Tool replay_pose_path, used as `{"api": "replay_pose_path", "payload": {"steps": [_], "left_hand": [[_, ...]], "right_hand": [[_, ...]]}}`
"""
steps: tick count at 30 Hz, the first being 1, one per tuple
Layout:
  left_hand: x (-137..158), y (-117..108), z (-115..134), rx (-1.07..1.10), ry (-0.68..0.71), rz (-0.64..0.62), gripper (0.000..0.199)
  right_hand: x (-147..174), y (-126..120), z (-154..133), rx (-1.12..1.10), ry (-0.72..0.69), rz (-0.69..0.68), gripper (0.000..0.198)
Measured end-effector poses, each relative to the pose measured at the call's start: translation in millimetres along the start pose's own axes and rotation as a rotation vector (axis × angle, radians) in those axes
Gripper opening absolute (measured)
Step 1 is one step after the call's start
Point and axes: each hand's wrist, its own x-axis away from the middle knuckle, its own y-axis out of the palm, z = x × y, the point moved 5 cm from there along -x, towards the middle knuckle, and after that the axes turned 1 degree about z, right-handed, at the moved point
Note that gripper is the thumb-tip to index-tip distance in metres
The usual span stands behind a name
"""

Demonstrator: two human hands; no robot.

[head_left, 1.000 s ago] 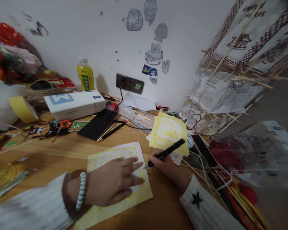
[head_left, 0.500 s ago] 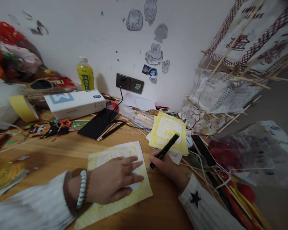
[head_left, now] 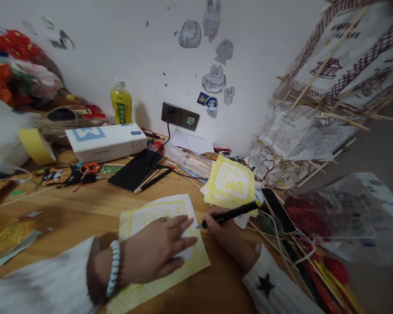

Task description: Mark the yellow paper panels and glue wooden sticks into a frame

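Observation:
A white sheet of paper (head_left: 196,257) with yellow border patterns lies on the wooden table. My left hand (head_left: 160,244) rests flat across it with the fingers spread, covering much of the drawing. A black marker pen (head_left: 234,212) with a yellow end is gripped in my right hand (head_left: 221,226). Its pale tip points left, at the right edge of the sheet; whether it touches the paper I cannot tell. Just behind my right hand is a stack of similar yellow-patterned sheets (head_left: 231,179).
A black tablet (head_left: 134,170) and a white box (head_left: 108,143) sit at the back left, near a yellow tape roll (head_left: 36,146) and a bottle (head_left: 122,104). On the right are a phone (head_left: 278,209), thin sticks and a plastic bag (head_left: 347,213). Stick-framed paper panels (head_left: 327,69) rise above.
The marker has tilted from steep to nearly level, and its tip has shifted slightly up and left. My left hand stays on the sheet. The view has shifted a little.

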Motion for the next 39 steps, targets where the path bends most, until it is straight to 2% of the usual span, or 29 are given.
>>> {"api": "replay_pose_path", "payload": {"steps": [10, 15, 23, 26, 31, 34, 36, 39], "left_hand": [[2.2, 0.7, -1.4, -0.018, 0.037, 0.037, 0.047], [2.0, -2.5, -0.5, -0.01, 0.047, 0.046, 0.046], [0.1, -3.6, -0.6, 0.005, 0.052, 0.064, 0.045], [-0.3, -3.9, -0.7, -0.006, 0.056, 0.074, 0.045], [0.1, -4.0, -0.7, -0.006, 0.052, 0.067, 0.045], [0.2, -3.5, -1.0, -0.009, 0.047, 0.047, 0.045], [0.3, -3.5, -1.2, -0.01, 0.044, 0.047, 0.045], [0.6, -3.1, -1.1, -0.01, 0.048, 0.053, 0.045]], "right_hand": [[-2.5, 5.5, -20.1, 0.09, -0.045, -0.128, 0.016], [-3.9, 3.9, -8.7, 0.056, 0.01, -0.016, 0.015], [-5.8, -0.9, 2.3, 0.01, 0.066, 0.088, 0.016], [-3.9, -0.9, 4.0, -0.067, 0.116, 0.026, 0.016], [-1.0, 3.3, -13.0, -0.004, 0.016, -0.149, 0.018], [-0.1, 6.8, -18.3, 0.001, 0.022, -0.204, 0.017], [-0.4, 8.0, -18.1, 0.003, 0.023, -0.197, 0.016], [-2.1, 5.7, -10.7, 0.021, 0.033, -0.094, 0.014]]}}
